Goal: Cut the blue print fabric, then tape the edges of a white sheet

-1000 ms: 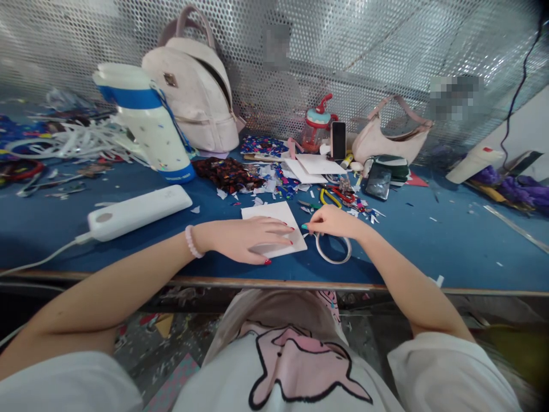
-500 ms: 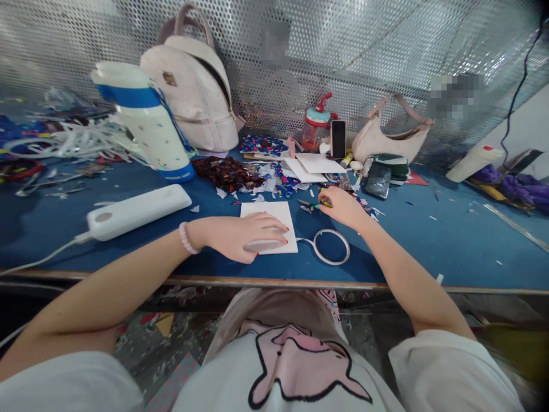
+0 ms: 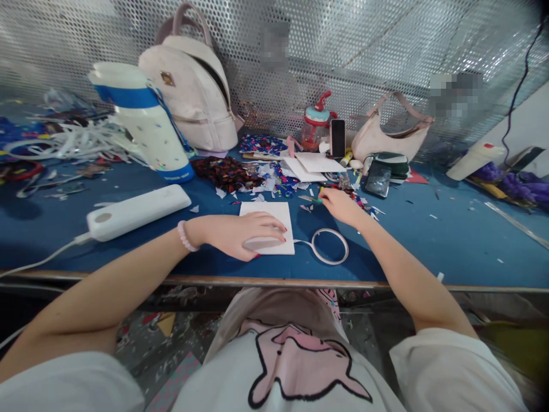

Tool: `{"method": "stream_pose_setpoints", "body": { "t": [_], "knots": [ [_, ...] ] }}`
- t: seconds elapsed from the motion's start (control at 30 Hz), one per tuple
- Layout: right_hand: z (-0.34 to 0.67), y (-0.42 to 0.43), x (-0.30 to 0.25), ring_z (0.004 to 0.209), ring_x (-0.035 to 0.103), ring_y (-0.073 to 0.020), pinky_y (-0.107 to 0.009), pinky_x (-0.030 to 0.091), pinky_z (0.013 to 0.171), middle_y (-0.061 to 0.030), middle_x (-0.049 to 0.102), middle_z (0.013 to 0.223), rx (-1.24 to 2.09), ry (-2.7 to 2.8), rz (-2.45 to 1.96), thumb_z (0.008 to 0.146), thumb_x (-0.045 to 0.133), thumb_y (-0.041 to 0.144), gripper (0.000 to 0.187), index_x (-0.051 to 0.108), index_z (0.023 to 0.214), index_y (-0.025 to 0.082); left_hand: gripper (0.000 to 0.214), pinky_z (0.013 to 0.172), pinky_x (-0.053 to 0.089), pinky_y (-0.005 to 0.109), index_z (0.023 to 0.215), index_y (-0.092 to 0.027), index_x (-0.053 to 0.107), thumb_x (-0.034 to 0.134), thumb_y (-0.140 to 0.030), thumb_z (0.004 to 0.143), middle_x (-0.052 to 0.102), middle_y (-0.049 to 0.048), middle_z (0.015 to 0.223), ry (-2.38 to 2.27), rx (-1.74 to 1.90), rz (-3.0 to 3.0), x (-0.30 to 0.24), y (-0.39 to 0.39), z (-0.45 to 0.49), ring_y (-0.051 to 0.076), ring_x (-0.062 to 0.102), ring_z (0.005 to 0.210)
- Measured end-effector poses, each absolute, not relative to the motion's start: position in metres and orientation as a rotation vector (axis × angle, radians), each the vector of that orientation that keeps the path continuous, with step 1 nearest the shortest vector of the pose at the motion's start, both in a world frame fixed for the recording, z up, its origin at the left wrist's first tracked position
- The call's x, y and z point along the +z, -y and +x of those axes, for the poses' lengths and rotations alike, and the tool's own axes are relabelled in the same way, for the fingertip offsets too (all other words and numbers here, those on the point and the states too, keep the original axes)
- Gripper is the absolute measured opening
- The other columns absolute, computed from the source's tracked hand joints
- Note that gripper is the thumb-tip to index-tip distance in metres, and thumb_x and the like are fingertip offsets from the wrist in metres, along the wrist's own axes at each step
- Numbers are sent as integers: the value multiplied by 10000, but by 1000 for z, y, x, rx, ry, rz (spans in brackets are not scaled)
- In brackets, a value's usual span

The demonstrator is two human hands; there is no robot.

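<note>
My left hand [image 3: 240, 233] lies with its fingers stretched out on a white card stack [image 3: 270, 210] near the table's front edge. A thin white strip runs from the card's right side to a narrow roll of white tape [image 3: 315, 252], which lies flat on the table. To the right and farther back, my right hand [image 3: 341, 205] is closed around small scissors [image 3: 311, 199]. Their metal blade points left and a bit of green shows by my fingers; most of the handle is hidden in my grip.
A white power bank-like box [image 3: 139, 212] with a cable lies left, before a large bottle [image 3: 150, 129] and a backpack [image 3: 193, 91]. Behind my hands are paper scraps [image 3: 268, 184], white cards [image 3: 319, 162], a phone [image 3: 337, 138], a lidded cup [image 3: 315, 126] and a handbag [image 3: 390, 137].
My right hand has turned slightly and the scissor blades look closer together. My left hand stays flat on the card, and the tape roll has hardly shifted.
</note>
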State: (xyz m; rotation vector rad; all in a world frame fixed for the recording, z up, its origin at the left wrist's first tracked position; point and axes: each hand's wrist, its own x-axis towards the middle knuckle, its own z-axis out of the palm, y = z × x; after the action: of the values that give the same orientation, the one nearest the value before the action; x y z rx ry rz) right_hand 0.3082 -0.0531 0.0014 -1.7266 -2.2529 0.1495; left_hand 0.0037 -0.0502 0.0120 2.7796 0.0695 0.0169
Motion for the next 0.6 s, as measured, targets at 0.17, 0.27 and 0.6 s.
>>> {"method": "stream_pose_setpoints", "body": {
  "t": [0.17, 0.27, 0.6],
  "knots": [
    [307, 60, 11, 738, 629, -168, -299, 460, 724, -36, 665, 809, 390, 2255, -1557, 911, 374, 144, 216, 561, 1013, 180, 625, 1145, 290, 428, 1358, -200, 462, 585, -185, 746, 457, 131, 1413, -54, -13, 2742, 11, 47, 2, 294, 366, 1346],
    [305, 65, 17, 747, 604, -170, -304, 447, 728, -42, 650, 848, 449, 2372, -1379, 904, 380, 163, 217, 568, 1009, 187, 622, 1148, 284, 426, 1371, -212, 453, 604, -226, 768, 439, 129, 1436, -29, -27, 2706, 12, 43, 0, 295, 349, 1362],
    [284, 81, 23, 851, 568, -181, -390, 271, 930, -53, 671, 872, 41, 2833, -880, 993, 419, 303, 293, 687, 949, 192, 526, 1149, 255, 377, 1355, -237, 473, 582, -376, 860, 456, 105, 1421, -5, -60, 2607, 15, 37, -2, 263, 372, 1343]
  ]
}}
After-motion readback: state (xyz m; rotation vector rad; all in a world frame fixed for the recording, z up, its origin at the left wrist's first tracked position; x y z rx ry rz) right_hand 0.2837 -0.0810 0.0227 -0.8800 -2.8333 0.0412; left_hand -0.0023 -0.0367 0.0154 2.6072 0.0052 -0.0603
